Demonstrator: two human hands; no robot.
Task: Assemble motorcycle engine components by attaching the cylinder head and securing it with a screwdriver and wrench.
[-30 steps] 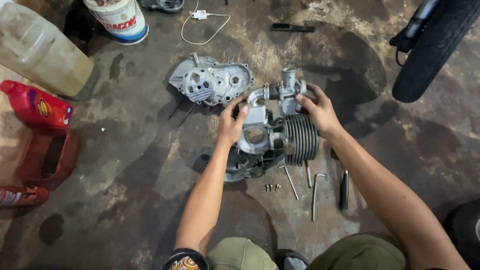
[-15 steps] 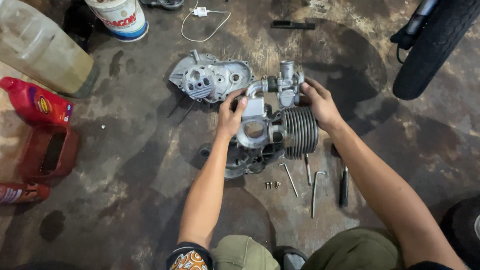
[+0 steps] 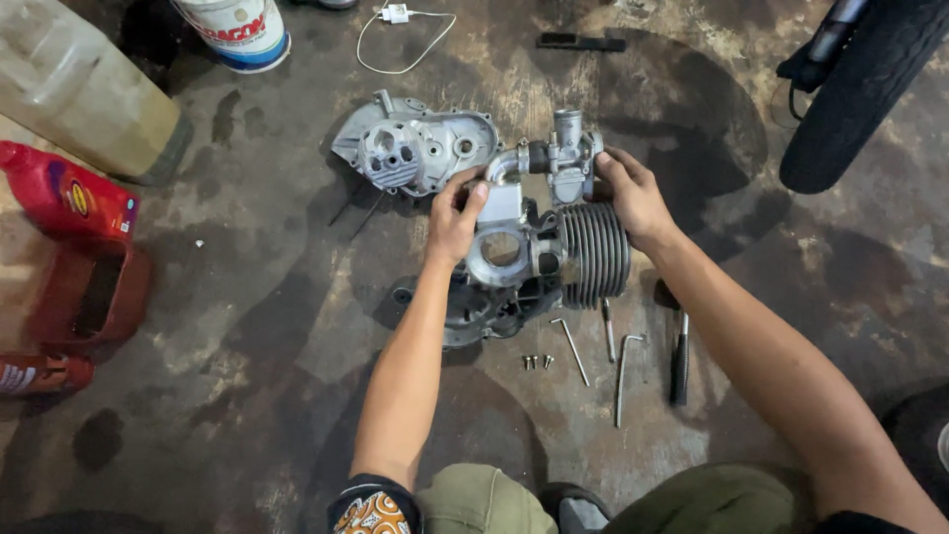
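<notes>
Head view, looking down at a stained concrete floor (image 3: 247, 415).

Far left of the frame: a translucent jerrycan (image 3: 84, 94) lying tilted, with a red oil bottle (image 3: 69, 198) bearing a round yellow label just below it. Under that sit a red open tray (image 3: 94, 292) and a second red bottle (image 3: 35, 376) with a white label, cut by the frame edge. Upper left: a white bucket (image 3: 242, 35) with red lettering and a blue band.

Centre: a loose grey crankcase cover (image 3: 415, 148) lies on the floor, just left of the small engine (image 3: 539, 257). The left hand (image 3: 455, 222) is curled around the engine's intake elbow. The right hand (image 3: 633, 198) is clasped over the carburettor (image 3: 568, 158) and the top of the finned cylinder (image 3: 593, 252).

Step in hand, as I judge it: steadying or turning the engine where it sits. It looks heavy and awkward, so any shift calls for both grips to be kept firm.

Below the engine: two small screws (image 3: 537, 362), bent hex keys (image 3: 623, 376) and a dark-handled screwdriver (image 3: 680, 356).

Upper right: a black tyre (image 3: 870, 89).
</notes>
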